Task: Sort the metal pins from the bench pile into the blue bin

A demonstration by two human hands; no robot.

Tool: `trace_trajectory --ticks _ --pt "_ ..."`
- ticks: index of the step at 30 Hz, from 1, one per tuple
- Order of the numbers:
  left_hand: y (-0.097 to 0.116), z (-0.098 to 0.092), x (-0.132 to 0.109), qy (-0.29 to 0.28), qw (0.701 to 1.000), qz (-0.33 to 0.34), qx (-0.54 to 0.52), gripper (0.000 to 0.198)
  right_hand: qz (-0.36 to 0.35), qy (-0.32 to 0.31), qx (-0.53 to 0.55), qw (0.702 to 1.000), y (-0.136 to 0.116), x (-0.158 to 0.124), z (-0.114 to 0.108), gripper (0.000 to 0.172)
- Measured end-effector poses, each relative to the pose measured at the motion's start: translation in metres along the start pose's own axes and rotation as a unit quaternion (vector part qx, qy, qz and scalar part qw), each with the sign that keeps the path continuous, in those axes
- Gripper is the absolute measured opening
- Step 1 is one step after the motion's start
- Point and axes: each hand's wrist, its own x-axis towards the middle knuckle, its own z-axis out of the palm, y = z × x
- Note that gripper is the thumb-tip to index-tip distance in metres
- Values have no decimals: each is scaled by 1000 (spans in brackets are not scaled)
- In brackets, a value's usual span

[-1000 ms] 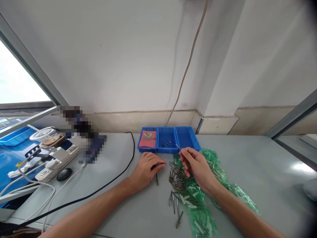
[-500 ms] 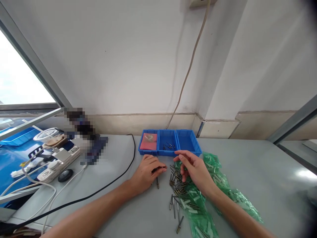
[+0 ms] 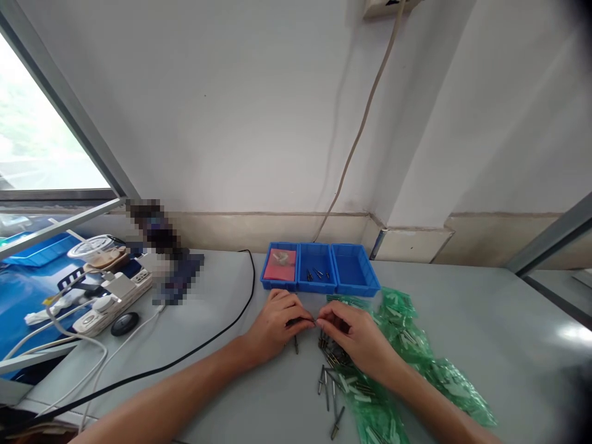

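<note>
My left hand (image 3: 282, 324) rests on the table with its fingers closed in a pinch on a small dark piece, mostly hidden. Below it shows a thin metal bolt (image 3: 296, 345); whether the hand holds this cannot be told. Thumb and fingers of my right hand (image 3: 354, 336) are pinched too, meeting the left fingertips; what they grip is too small to name. Under and beside the right hand lies a pile of metal bolts (image 3: 330, 357) with brass-coloured ends. Green plastic bags (image 3: 407, 336) holding white plugs and bolts lie partly under the right forearm.
Behind the hands stands a blue three-compartment tray (image 3: 319, 287); a pink packet (image 3: 280, 265) is in the left compartment and several small screws (image 3: 318, 272) in the middle. A black cable (image 3: 185, 356) crosses the table. At left are a power strip (image 3: 113, 302) and a black disc (image 3: 124, 324).
My right hand has moved left and down from over the bolt pile, and its loose fingers have closed to meet the left fingertips. The left hand has hardly moved.
</note>
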Motion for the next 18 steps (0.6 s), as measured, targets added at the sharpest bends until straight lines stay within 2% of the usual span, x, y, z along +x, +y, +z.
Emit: trace_trajectory --ticks 8,18 --pt "4 -2 1 -9 1000 0 -14 32 -19 -10 -31 999 -4 -1 0 14" --pt "4 -4 2 -3 999 -32 -9 27 4 49 0 999 -1 0 -1 16"
